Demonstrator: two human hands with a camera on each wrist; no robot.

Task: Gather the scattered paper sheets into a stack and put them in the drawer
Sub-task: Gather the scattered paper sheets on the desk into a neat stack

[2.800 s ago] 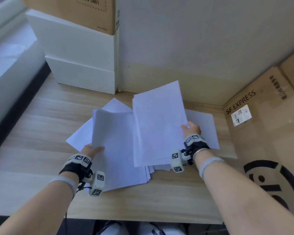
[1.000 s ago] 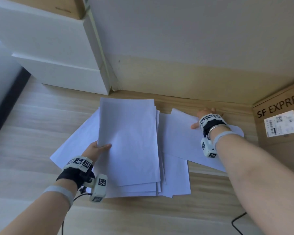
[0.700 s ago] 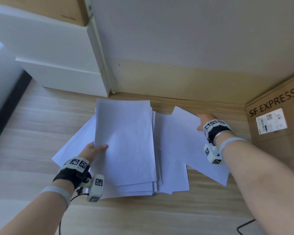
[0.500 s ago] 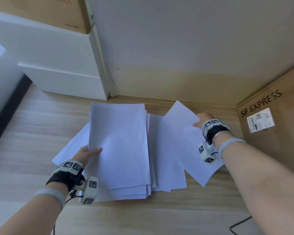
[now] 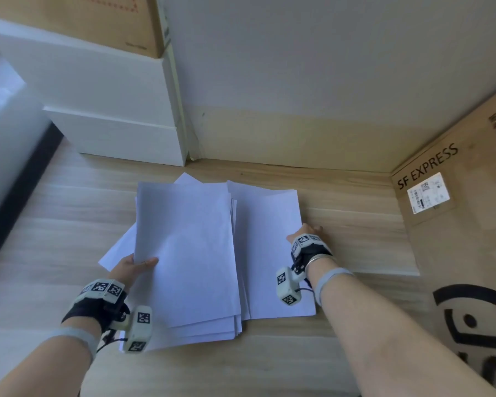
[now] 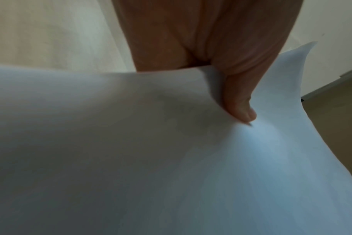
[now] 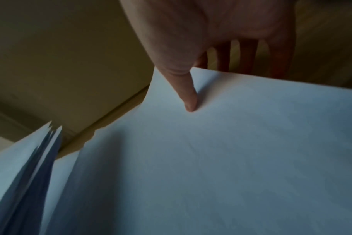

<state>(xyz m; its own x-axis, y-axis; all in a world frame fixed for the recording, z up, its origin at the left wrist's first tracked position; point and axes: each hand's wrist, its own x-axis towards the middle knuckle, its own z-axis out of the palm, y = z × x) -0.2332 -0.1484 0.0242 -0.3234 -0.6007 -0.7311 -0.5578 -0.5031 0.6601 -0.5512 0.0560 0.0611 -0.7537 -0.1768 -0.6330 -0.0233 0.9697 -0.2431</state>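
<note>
While the left hand (image 5: pixel 132 267) pinches the white paper stack (image 5: pixel 188 253) and the right hand (image 5: pixel 305 233) pinches a loose white sheet (image 5: pixel 267 253) beside that stack, thin pages could slip and fan out.

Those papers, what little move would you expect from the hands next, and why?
Probably the right hand slides its sheet leftward onto the stack that the left hand grips. That sheet is pinched at its edge, beside the stack, and other sheets still stick out beneath.
</note>
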